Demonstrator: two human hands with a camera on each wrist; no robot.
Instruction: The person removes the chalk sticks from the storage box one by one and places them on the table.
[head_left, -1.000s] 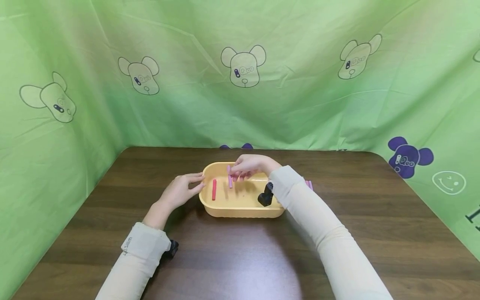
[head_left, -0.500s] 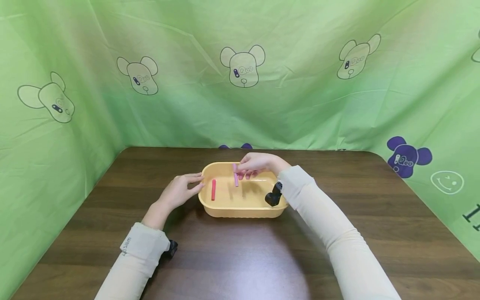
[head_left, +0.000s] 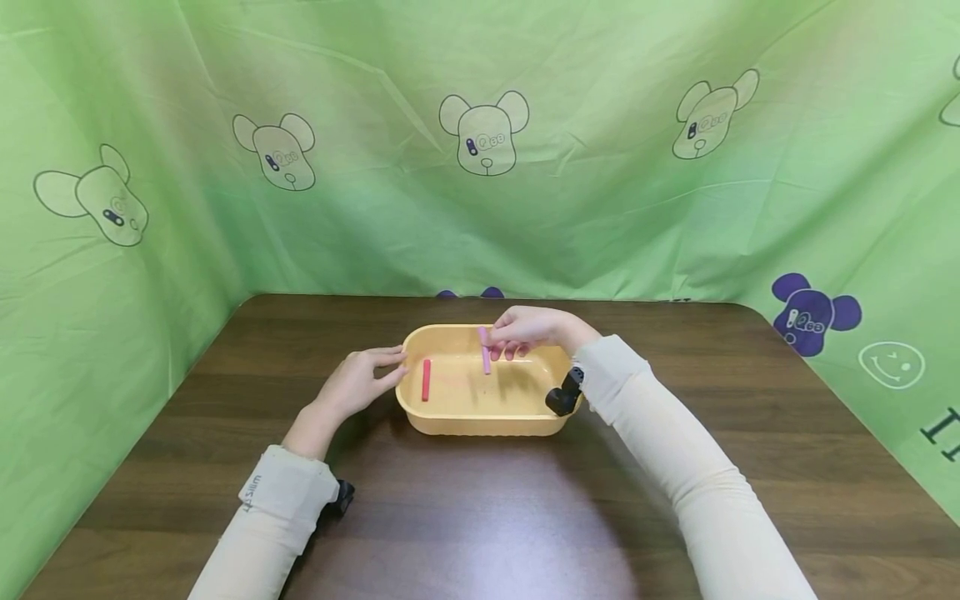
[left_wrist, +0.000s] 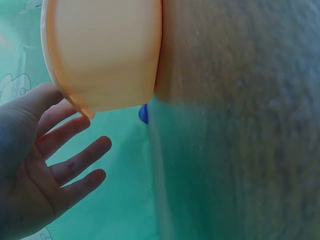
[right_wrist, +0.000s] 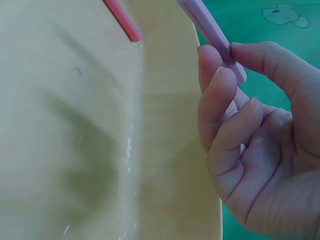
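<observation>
A pale yellow oval basin [head_left: 487, 423] stands on the table. My left hand [head_left: 354, 385] touches its left end with loosely extended fingers, and in the left wrist view those fingers [left_wrist: 82, 160] are spread, some of them clear of the basin. Over the basin's back half, my right hand [head_left: 534, 327] pinches a slim purple stick [head_left: 486, 363] between thumb and fingertips. The right wrist view shows this stick [right_wrist: 207, 25] tilted, the other fingers curled below it. A red stick [head_left: 426, 380] lies on the basin floor near the left end, apart from both hands.
The brown wood-grain table [head_left: 465, 517] extends around the basin. A green printed cloth [head_left: 360, 225] hangs behind and at both sides. Black wrist cameras are strapped to both cuffs; the right one [head_left: 564, 393] overlaps the basin's right end.
My right hand has shifted to the right above the basin with the purple stick still pinched, moving away from the red stick. My left hand stays at the basin's left end.
</observation>
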